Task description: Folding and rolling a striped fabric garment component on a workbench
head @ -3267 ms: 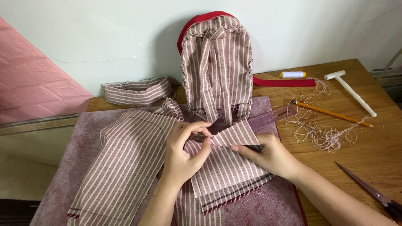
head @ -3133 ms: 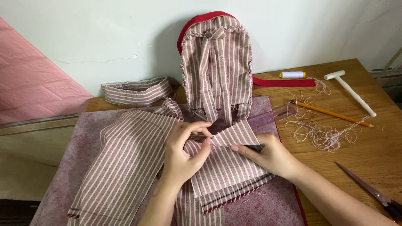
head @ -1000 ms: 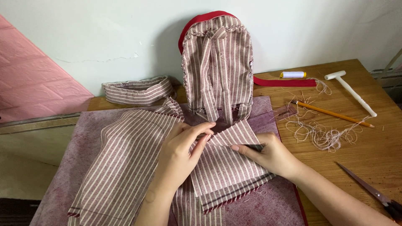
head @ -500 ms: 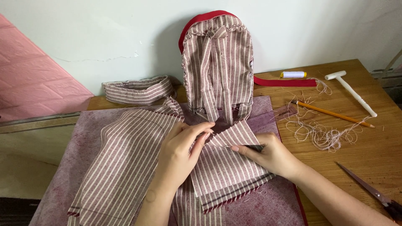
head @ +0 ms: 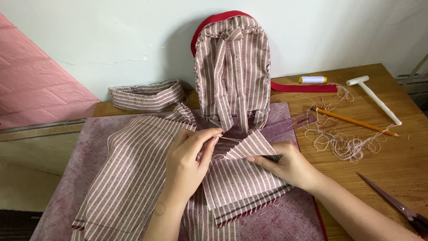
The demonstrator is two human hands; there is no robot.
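Observation:
A maroon-and-white striped fabric piece [head: 240, 176] lies folded on a purple mat [head: 84, 178] in front of me. My left hand [head: 189, 158] pinches a thin thread or needle at the fabric's upper fold, fingertips together. My right hand [head: 290, 165] presses down on the fabric's right side and holds a small dark thing against it. Behind the hands, a striped backpack [head: 232, 67] with a red rim stands upright against the wall. A wide striped panel [head: 129, 174] spreads out to the left of my left hand.
A striped strap [head: 147, 96] lies at the back left. On the wooden table [head: 401, 151] to the right are a red strip [head: 303, 88], a white thread spool [head: 312, 79], a white hammer [head: 374, 98], a pencil [head: 356, 122], loose thread [head: 343, 143] and scissors [head: 397, 206].
My left hand has shifted slightly, its fingertips now pinched at the fold with a thread drawn taut toward the right. My right hand stays in place on the fabric.

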